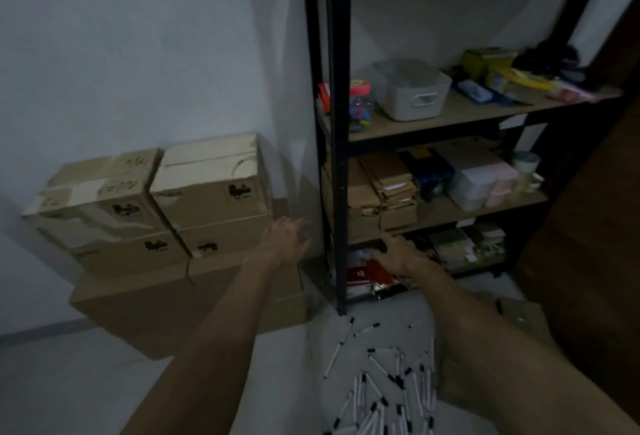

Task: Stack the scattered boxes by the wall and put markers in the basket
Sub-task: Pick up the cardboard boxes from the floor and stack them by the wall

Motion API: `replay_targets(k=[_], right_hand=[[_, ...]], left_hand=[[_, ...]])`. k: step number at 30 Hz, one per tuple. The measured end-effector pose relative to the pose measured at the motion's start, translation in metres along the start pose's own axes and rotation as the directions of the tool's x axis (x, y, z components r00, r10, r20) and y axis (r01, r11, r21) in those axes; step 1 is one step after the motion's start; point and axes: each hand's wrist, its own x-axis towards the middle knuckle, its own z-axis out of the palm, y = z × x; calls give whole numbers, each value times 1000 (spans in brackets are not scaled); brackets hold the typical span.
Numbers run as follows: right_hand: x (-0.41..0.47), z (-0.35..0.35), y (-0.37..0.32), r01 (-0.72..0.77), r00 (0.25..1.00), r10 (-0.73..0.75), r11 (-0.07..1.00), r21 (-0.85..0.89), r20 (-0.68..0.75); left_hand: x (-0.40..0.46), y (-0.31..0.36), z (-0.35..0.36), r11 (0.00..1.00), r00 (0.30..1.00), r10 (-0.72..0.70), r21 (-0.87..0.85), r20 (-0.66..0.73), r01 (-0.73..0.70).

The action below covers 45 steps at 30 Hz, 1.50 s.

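Several cardboard boxes (pixel 194 216) stand stacked against the white wall at the left, two columns on a wider bottom box (pixel 145 299). Many white markers with black caps (pixel 388 386) lie scattered on the pale floor at the lower middle. A white basket (pixel 412 93) sits on the upper shelf of the rack. My left hand (pixel 285 238) reaches forward beside the right column of boxes, fingers relaxed, holding nothing. My right hand (pixel 398 254) stretches towards the lowest shelf, fingers loosely spread and empty. A flat cardboard surface lies under my forearms at the bottom.
A black metal rack (pixel 337 143) with wooden shelves stands at the right. It holds a jar with a pink lid (pixel 360 105), folded cartons (pixel 391 188), plastic containers and stationery. A dark wooden door fills the far right. More cardboard lies on the floor at the right (pixel 519 313).
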Motion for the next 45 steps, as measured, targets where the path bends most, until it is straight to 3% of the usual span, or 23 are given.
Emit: replay_targets(k=[7,13,28,35,41,45], right_hand=[[-69,7,71,-77,995,81,995,-68,58],[-95,-14,107,-79,996,82,992,-100,21],[-148,-55,286,-115,990,110,992,48,89],[-154,-101,378,-35,980,58,992,-122,192],[-163,-124,433,-70,978,110,974,-215,177],[-171,-124,454,-53,966,74,994,-92,247]], left_hand=[[-53,74,54,999,997,-22,-21,77,24],[-70,119,66,1000,993,-22,-19,116,25],[-92,267,134,993,974,-102,-45,200,113],[-104,374,189,965,962,-220,-110,163,239],[-110,438,226,959,950,-234,-111,205,260],[-111,455,246,955,939,-255,-90,231,281]])
